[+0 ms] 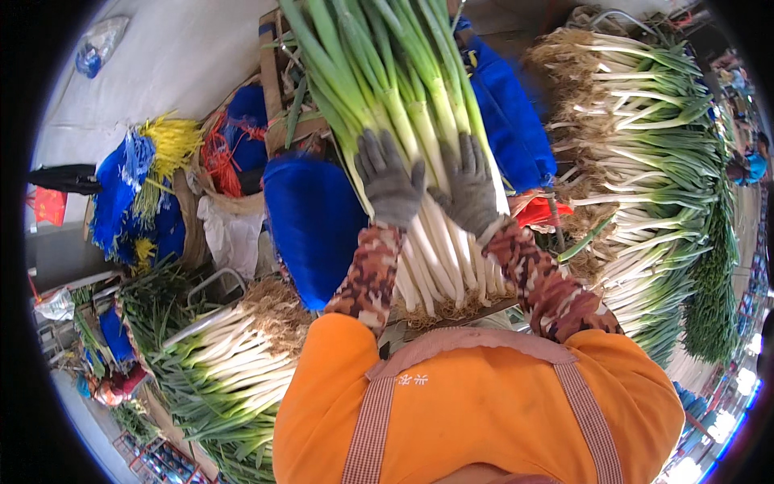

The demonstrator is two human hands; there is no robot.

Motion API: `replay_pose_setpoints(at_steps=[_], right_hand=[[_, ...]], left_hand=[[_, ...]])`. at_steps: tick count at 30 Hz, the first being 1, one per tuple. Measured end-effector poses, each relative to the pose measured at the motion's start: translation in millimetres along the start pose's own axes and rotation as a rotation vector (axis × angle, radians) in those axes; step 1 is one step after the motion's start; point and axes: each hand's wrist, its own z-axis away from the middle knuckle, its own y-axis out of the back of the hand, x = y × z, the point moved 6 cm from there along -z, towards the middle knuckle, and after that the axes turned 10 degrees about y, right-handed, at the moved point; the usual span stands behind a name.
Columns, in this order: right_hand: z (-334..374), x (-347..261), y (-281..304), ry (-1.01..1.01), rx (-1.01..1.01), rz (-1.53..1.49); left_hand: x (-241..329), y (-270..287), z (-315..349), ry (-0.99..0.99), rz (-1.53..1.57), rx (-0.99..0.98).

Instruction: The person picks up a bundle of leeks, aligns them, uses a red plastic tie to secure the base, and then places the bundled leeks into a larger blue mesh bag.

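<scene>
Bundle of long green onions lying lengthwise at centre, green leaves pointing far, white stalks and brown roots pointing near, toward the person. Left hand, grey-gloved, is resting open on the left side of the bundle, fingers stretching toward the far end. Right hand, also gloved, is lying flat and open on the right side, fingers pointing far; neither is closing around the stalks. Patterned sleeves are covering both forearms. Blue cloth is bulging just left of the bundle; another blue cloth is hanging to its right. A large onion pile is spreading along the right, roots facing left. A smaller pile is lying near left. Farther left, yellow strands and red strands are showing.
</scene>
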Motion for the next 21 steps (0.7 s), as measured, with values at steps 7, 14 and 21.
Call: replay_pose_setpoints(at_steps=[7, 14, 21], right_hand=[[151.1, 3.8, 48.7, -0.128, 0.068, -0.365], [344.7, 100.8, 57.6, -0.834, 0.256, -0.612], [389.4, 52.1, 75.1, -0.498, 0.18, -0.443]], left_hand=[[22.6, 5.1, 203.6, -0.565, -0.004, -0.509], [24.1, 45.7, 187.6, -0.595, 0.397, -0.383], [125.3, 21.6, 216.3, -0.986, 0.115, -0.501]])
